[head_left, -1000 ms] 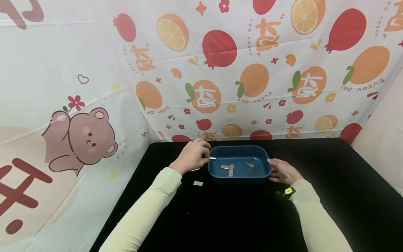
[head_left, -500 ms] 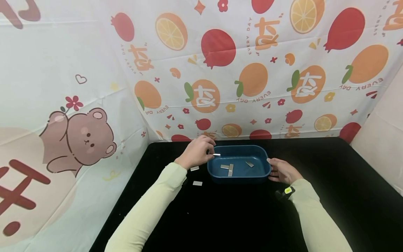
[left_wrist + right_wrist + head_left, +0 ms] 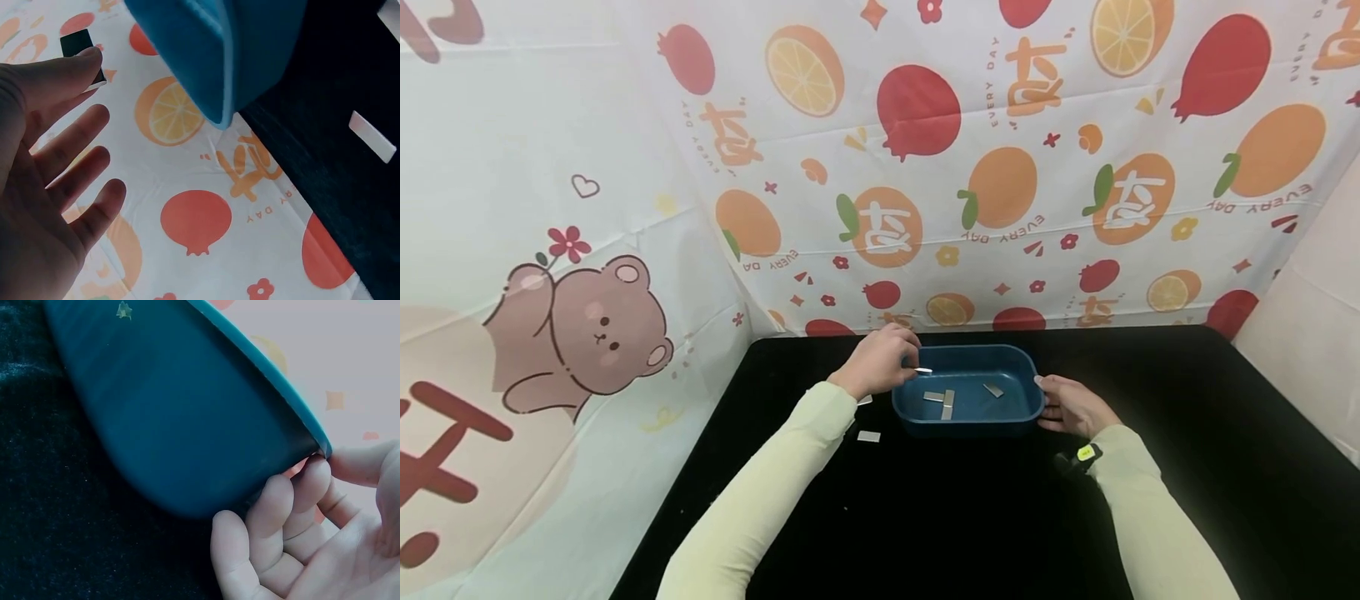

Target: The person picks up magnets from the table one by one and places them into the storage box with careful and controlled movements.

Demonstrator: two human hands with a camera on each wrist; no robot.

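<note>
My left hand (image 3: 880, 362) is over the left end of a blue plastic basin (image 3: 970, 429). Between thumb and forefinger it pinches a small flat silvery rectangular piece (image 3: 77, 45), while the other fingers stay spread, as the left wrist view shows. Inside the basin lie three similar pieces: two touching in a T shape (image 3: 948, 405) and one slanted piece (image 3: 993, 390) farther right. The basin's right end is held by my right hand (image 3: 1075, 406), the thumb on the rim (image 3: 294, 403) and the fingers under it against the outer wall.
On the black tabletop (image 3: 880, 517), left of the basin, lie a loose silvery piece (image 3: 868, 437) and another piece (image 3: 866, 400) partly behind the left hand. A fruit-printed cloth (image 3: 940, 192) hangs behind the table, and a bear-printed cloth (image 3: 602, 333) at the left.
My left hand has moved right with the pinched piece, from the basin's left rim to just inside it. The right hand keeps its hold, and the basin stays in place.
</note>
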